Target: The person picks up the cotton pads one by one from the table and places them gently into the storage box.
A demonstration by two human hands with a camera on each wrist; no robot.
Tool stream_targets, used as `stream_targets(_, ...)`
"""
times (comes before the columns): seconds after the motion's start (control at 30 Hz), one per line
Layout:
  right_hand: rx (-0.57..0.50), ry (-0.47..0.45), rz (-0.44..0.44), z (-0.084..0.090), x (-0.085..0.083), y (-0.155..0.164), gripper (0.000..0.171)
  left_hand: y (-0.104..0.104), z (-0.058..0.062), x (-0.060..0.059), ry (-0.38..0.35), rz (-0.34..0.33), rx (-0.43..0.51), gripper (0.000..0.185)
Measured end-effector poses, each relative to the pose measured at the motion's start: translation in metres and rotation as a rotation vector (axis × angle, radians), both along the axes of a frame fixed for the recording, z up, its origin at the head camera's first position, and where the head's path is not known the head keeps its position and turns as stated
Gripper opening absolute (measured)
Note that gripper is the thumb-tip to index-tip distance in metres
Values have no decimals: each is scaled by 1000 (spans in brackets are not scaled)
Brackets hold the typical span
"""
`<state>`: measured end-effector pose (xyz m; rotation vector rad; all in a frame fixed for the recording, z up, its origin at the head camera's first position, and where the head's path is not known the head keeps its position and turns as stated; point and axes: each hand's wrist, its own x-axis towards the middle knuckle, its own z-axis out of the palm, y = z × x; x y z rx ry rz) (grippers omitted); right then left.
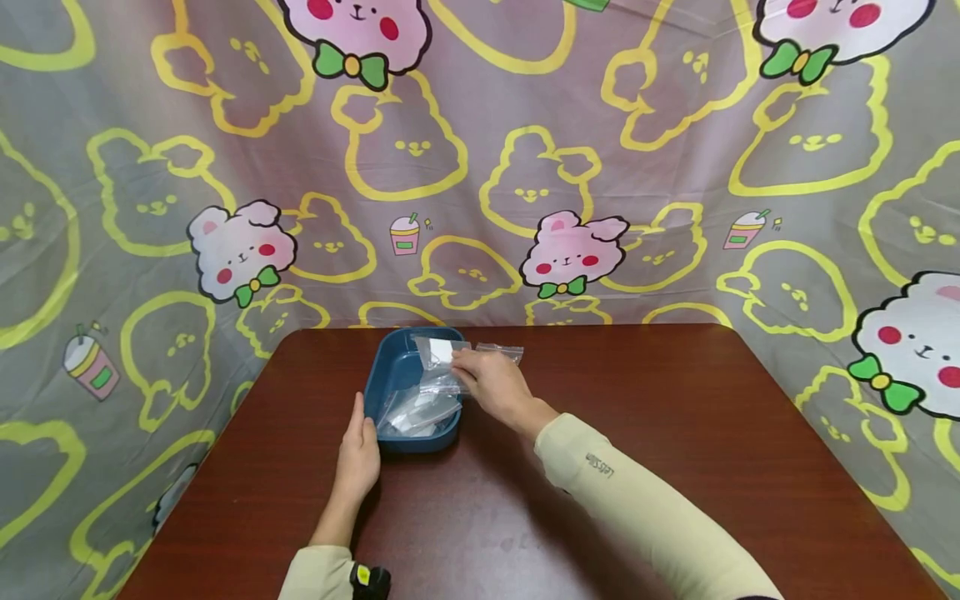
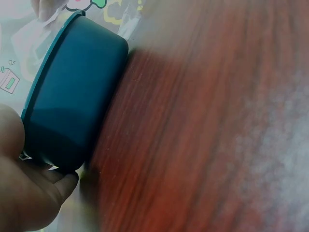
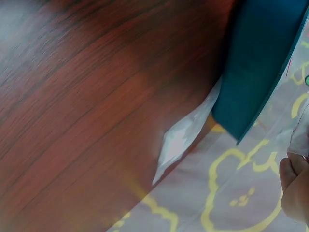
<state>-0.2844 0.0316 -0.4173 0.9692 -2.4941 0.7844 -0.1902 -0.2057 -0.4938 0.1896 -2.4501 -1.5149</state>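
A deep blue rectangular tray stands toward the back of the table, with several clear zip bags heaped in its near half. My left hand rests against the tray's near left corner, its fingers extended along the outer wall. In the left wrist view its thumb is up by the rim. My right hand pinches a clear zip bag with a white piece inside, above the tray's right side. Part of that bag is hidden behind my fingers.
Another clear bag lies on the brown wooden table, just beyond the tray's right side, partly behind my right hand in the head view. A patterned cloth hangs along the table's back edge and both sides.
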Motion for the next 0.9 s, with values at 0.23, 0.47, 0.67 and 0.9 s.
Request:
stream_targets(0.23, 0, 16, 70, -3, 5, -22, 21, 0, -3, -2, 14, 12, -1, 57)
stream_targets(0.47, 11, 53, 92, -4, 7, -36, 19, 1, -4, -4, 33, 35, -18, 56)
stream_targets(0.67, 25, 64, 75, -6, 7, -41, 14, 0, -4, -5, 39, 24, -13, 56)
stream_targets(0.9, 15, 59, 102, -7, 5, -45, 14, -3, -3, -5, 32, 15, -4, 56)
